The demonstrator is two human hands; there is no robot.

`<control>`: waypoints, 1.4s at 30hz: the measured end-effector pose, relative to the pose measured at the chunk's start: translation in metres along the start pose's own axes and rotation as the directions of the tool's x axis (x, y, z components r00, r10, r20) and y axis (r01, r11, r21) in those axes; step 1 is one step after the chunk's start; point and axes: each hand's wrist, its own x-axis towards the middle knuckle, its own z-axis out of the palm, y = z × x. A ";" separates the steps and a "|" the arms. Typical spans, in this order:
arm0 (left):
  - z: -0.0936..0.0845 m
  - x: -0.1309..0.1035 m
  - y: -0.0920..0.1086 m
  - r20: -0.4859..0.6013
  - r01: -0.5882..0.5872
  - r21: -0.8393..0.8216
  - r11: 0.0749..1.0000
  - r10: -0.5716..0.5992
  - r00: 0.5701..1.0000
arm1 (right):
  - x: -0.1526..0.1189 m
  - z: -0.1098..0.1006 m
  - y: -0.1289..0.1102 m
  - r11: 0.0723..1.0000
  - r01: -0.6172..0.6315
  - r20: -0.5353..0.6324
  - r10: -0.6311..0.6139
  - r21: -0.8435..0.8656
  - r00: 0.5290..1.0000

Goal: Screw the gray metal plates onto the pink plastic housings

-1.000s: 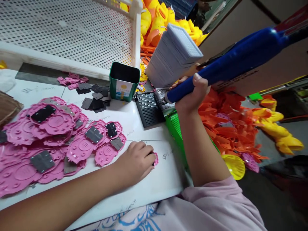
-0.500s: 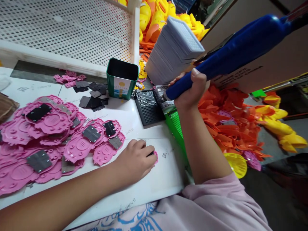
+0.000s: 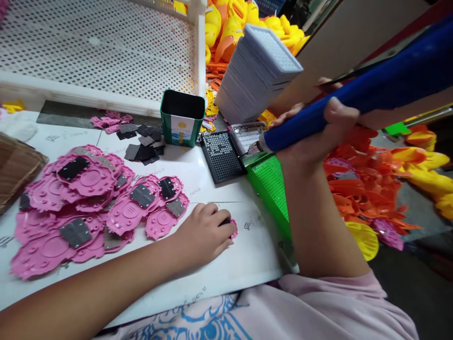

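My right hand (image 3: 318,137) is wrapped round a blue electric screwdriver (image 3: 396,78). Its tip points down and left, over the pale small tray (image 3: 249,137) beside a black perforated tray (image 3: 230,165) dotted with small screws. Low on the white tabletop, my left hand (image 3: 205,231) has its fingers closed on a pink plastic part (image 3: 234,228). Only that part's edge and a bit of black show past the fingers. Left of this hand lies a pile of pink plastic shells (image 3: 92,182), several with grey or black plates screwed on.
Loose black and grey plates (image 3: 145,144) lie beside a green tin (image 3: 182,118). A white perforated crate (image 3: 106,61) stands behind. A stack of pale trays (image 3: 255,75), a green perforated tray (image 3: 271,184) and heaped orange parts (image 3: 368,184) are rightward. A cardboard box (image 3: 19,167) sits left.
My right hand and the screwdriver have moved right, the tip staying near the screw trays. My left hand keeps its hold on the pink part. The whole view has shifted slightly.
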 end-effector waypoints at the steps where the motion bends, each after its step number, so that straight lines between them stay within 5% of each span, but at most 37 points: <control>1: -0.002 0.000 0.000 0.011 0.017 -0.030 0.999 -0.016 1.000 | -0.006 -0.001 -0.010 0.999 0.026 -0.034 -0.026 0.026 0.999; 4: -0.009 0.000 0.000 0.072 0.069 -0.105 0.992 -0.061 0.995 | -0.029 -0.011 -0.040 1.000 0.023 -0.071 -0.022 0.014 0.997; 7: -0.012 0.002 -0.003 0.131 0.081 -0.130 0.988 -0.064 0.989 | -0.054 -0.032 -0.066 0.987 -0.155 0.095 0.159 -0.048 0.983; 10: -0.011 0.003 -0.006 0.127 0.048 -0.091 0.995 -0.036 0.991 | -0.081 -0.053 -0.084 0.949 -0.311 0.255 0.312 -0.048 0.915; 17: -0.007 0.004 -0.006 0.076 -0.045 -0.038 0.998 0.048 0.996 | -0.127 -0.062 -0.082 0.924 -0.370 0.285 0.331 0.095 0.899; 35: -0.006 0.006 0.000 0.114 0.007 -0.002 1.000 -0.006 0.993 | -0.138 -0.063 -0.072 0.939 -0.344 0.266 0.326 0.021 0.907; 42: -0.005 0.006 0.001 0.128 0.028 0.009 1.000 -0.029 0.991 | -0.139 -0.054 -0.085 0.915 -0.402 0.263 0.393 -0.021 0.881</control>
